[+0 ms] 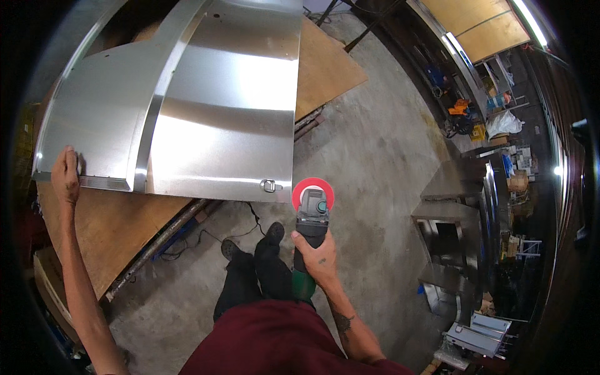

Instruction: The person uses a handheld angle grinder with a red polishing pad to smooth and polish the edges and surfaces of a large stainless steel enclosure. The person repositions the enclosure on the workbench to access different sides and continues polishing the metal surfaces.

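Note:
My right hand (320, 257) is wrapped round the body of an angle grinder (312, 215) with a red disc, a grey head and a dark and green body. The disc is at the right edge of a shiny sheet-metal cabinet (219, 153), near its lower right corner; I cannot tell whether they touch. Close to that corner, a small metal latch (269, 185) is set in the cabinet's panel. At the cabinet's lower left corner, my left hand (66, 177) grips the folded metal edge, its fingers partly hidden.
Under the cabinet lies a plywood board (119, 234) on a metal pipe support (153, 251). A dark cable (255, 215) runs over the concrete floor (375, 250) near my feet. Metal box frames (447, 234) and cluttered shelves line the right side.

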A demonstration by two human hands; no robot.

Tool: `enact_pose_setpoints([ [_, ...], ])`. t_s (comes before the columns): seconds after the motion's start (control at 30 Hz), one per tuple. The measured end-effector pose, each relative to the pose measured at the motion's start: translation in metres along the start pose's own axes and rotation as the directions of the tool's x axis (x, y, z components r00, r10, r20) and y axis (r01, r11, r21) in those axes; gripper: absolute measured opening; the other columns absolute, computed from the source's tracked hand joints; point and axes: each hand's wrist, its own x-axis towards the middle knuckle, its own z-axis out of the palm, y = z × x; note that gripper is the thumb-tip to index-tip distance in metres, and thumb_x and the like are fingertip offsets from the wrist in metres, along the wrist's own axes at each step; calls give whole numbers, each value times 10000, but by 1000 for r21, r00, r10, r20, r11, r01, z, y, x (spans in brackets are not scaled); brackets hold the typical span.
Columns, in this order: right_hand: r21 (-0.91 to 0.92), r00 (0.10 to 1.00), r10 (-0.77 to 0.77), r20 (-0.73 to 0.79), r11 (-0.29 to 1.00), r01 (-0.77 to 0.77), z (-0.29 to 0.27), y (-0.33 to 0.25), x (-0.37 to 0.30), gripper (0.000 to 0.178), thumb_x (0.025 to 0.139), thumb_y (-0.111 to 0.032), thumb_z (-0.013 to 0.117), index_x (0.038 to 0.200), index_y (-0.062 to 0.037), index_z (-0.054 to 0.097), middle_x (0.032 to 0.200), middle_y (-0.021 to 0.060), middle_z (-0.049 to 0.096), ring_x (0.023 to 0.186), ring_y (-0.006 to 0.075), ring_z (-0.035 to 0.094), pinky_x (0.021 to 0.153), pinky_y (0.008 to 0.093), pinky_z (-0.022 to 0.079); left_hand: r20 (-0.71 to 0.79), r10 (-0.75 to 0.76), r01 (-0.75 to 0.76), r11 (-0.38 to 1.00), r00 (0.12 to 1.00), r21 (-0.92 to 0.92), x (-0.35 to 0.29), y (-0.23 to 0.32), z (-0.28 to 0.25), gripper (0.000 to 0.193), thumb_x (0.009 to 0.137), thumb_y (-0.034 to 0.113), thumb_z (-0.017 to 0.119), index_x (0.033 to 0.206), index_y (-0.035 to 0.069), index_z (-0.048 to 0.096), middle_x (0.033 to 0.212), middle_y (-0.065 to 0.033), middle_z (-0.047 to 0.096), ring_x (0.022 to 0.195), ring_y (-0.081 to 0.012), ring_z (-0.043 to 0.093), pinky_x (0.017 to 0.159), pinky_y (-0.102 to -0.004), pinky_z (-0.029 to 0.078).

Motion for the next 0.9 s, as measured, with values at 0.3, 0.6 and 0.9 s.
enact_pose_setpoints([
  [0.3, 39, 996, 61, -59, 998, -59, 19, 17, -6, 573, 923, -407, 919, 1225, 19, 683, 1048, 146, 792, 967, 247, 766, 888, 402, 593, 77, -102, 114, 978, 992, -176, -1, -15, -7, 463, 1207, 300, 482, 826, 37, 492, 738, 5, 421, 692, -107, 391, 627, -316, 352],
  [0.6, 49, 994, 101, -45, 994, -98, 21, 5, -10, 534, 937, -378, 908, 1225, 8, 678, 972, 112, 787, 877, 206, 759, 822, 375, 593, 70, -116, 126, 977, 991, -169, -3, -2, -10, 446, 1208, 285, 473, 826, 55, 473, 747, 8, 409, 683, -119, 386, 628, -319, 364],
  [0.9, 0, 995, 54, -83, 999, -54, 23, 11, -7, 545, 934, -412, 904, 1204, 3, 676, 955, 115, 789, 866, 212, 758, 830, 382, 591, 98, -144, 161, 965, 985, -206, -2, -6, -9, 449, 1208, 288, 466, 818, 64, 461, 749, -2, 419, 685, -118, 398, 631, -319, 377],
])
